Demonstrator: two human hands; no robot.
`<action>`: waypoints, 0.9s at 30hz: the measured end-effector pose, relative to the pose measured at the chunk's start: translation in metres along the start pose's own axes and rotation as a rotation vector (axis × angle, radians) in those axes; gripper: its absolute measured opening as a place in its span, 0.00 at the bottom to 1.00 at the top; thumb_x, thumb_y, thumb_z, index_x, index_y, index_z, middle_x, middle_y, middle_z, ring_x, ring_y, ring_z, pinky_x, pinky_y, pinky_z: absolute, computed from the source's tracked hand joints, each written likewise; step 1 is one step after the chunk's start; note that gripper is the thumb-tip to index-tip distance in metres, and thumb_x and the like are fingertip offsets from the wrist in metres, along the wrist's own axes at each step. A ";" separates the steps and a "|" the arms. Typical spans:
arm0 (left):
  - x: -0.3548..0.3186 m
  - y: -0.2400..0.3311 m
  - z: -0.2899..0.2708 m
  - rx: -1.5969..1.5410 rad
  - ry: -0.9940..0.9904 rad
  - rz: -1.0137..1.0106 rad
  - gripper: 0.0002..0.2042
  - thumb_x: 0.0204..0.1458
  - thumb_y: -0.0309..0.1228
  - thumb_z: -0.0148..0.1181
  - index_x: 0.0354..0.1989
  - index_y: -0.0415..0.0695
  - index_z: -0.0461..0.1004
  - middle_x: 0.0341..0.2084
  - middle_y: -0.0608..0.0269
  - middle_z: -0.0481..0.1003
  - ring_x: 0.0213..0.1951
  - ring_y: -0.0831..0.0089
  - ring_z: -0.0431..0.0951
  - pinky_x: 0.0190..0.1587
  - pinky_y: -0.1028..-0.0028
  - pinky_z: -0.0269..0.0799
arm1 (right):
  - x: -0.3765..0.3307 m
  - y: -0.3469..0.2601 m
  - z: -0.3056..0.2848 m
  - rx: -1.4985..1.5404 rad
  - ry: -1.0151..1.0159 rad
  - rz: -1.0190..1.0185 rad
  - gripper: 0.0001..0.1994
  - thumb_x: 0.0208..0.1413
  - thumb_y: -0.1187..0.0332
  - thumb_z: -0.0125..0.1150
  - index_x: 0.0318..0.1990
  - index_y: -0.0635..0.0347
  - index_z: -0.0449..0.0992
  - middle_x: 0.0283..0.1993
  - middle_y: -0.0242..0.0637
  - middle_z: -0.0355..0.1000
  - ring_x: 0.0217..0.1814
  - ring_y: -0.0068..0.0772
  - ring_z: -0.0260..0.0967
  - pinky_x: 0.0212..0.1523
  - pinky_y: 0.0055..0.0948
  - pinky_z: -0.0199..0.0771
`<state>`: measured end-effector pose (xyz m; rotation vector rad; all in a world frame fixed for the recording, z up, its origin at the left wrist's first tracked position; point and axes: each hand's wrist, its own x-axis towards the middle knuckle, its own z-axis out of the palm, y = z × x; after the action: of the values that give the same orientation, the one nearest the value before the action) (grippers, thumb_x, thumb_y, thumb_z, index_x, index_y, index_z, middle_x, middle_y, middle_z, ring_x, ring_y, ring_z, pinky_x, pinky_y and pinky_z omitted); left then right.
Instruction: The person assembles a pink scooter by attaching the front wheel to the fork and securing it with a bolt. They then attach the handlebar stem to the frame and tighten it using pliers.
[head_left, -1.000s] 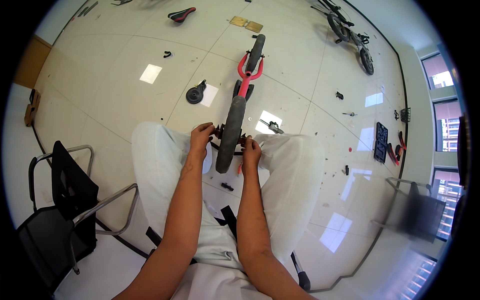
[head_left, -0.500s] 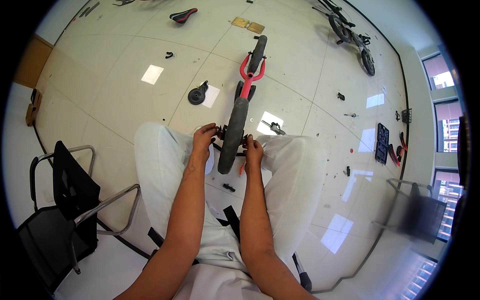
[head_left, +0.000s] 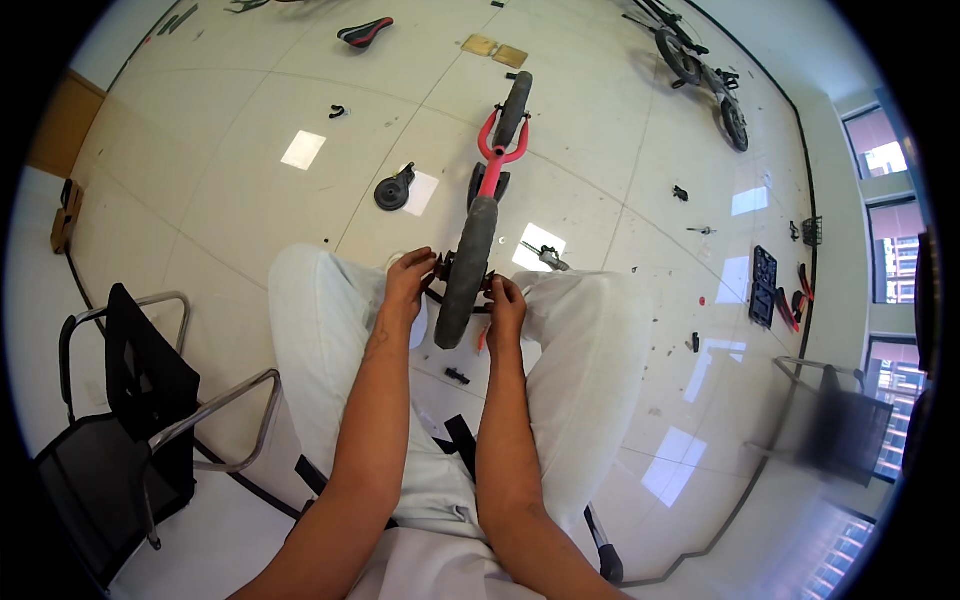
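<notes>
Between my knees stands a small bike with a red frame (head_left: 491, 181). Its near wheel, with a black tyre (head_left: 467, 285), points toward me, and the far wheel (head_left: 515, 105) sits beyond the red fork-like part. On the left of the near wheel, my left hand (head_left: 407, 277) pinches a dark part at the axle (head_left: 443, 267). My right hand (head_left: 507, 303) is closed at the matching dark part on the right side. The fingertips partly hide both parts, so their exact kind cannot be made out.
A black disc-shaped part (head_left: 392, 190), a metal part (head_left: 546, 254) and a small black piece (head_left: 457, 375) lie on the tiled floor. Farther out are a saddle (head_left: 365, 33), wooden blocks (head_left: 496, 50), another bike (head_left: 705, 75) and a tool case (head_left: 763, 287). A chair (head_left: 150, 400) stands left.
</notes>
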<state>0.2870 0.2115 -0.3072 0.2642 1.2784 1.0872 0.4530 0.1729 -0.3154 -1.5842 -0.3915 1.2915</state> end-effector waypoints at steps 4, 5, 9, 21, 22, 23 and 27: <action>-0.003 0.001 0.003 0.053 0.063 -0.026 0.14 0.49 0.23 0.59 0.45 0.39 0.72 0.38 0.61 0.76 0.39 0.73 0.73 0.42 0.75 0.66 | -0.001 0.001 -0.001 0.050 -0.001 -0.016 0.11 0.57 0.63 0.56 0.32 0.64 0.75 0.31 0.32 0.74 0.30 0.19 0.63 0.31 0.21 0.61; 0.001 -0.002 0.002 0.033 0.062 -0.010 0.14 0.49 0.23 0.60 0.45 0.39 0.72 0.38 0.61 0.76 0.38 0.73 0.73 0.42 0.76 0.66 | 0.000 0.002 -0.001 0.064 -0.008 -0.014 0.11 0.57 0.64 0.56 0.32 0.64 0.75 0.31 0.32 0.75 0.29 0.18 0.62 0.31 0.21 0.61; 0.010 -0.009 -0.003 -0.048 0.039 0.006 0.14 0.47 0.20 0.60 0.44 0.37 0.72 0.35 0.59 0.76 0.37 0.72 0.76 0.42 0.78 0.68 | 0.008 0.011 0.000 0.141 -0.018 0.038 0.13 0.57 0.61 0.57 0.29 0.64 0.73 0.20 0.25 0.62 0.21 0.17 0.54 0.23 0.19 0.53; 0.003 -0.016 0.002 -0.093 -0.032 0.081 0.13 0.51 0.23 0.58 0.46 0.36 0.71 0.36 0.58 0.76 0.42 0.70 0.74 0.45 0.78 0.68 | 0.002 0.006 0.004 0.308 0.046 0.079 0.13 0.57 0.62 0.57 0.32 0.65 0.76 0.26 0.30 0.71 0.26 0.19 0.58 0.30 0.21 0.57; 0.004 -0.016 0.001 -0.018 -0.007 0.050 0.12 0.51 0.25 0.59 0.45 0.36 0.72 0.35 0.58 0.76 0.41 0.71 0.74 0.43 0.78 0.67 | -0.001 0.007 0.004 0.307 0.039 0.071 0.13 0.56 0.62 0.57 0.32 0.65 0.76 0.27 0.31 0.72 0.27 0.19 0.59 0.30 0.21 0.57; 0.004 -0.015 0.000 0.057 0.018 0.020 0.12 0.51 0.26 0.59 0.43 0.36 0.73 0.35 0.59 0.76 0.40 0.72 0.74 0.41 0.79 0.66 | -0.004 0.009 0.005 0.307 0.032 0.064 0.12 0.56 0.63 0.57 0.33 0.65 0.77 0.28 0.31 0.73 0.27 0.19 0.60 0.31 0.21 0.58; 0.004 -0.012 0.001 0.114 0.012 -0.032 0.11 0.51 0.29 0.60 0.41 0.37 0.75 0.34 0.61 0.76 0.38 0.73 0.72 0.43 0.75 0.62 | 0.001 0.010 0.004 0.291 0.035 0.062 0.09 0.57 0.66 0.57 0.34 0.64 0.74 0.25 0.27 0.67 0.23 0.18 0.56 0.24 0.18 0.53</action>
<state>0.2937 0.2092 -0.3176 0.3219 1.3534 0.9917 0.4469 0.1708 -0.3238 -1.3793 -0.1252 1.3010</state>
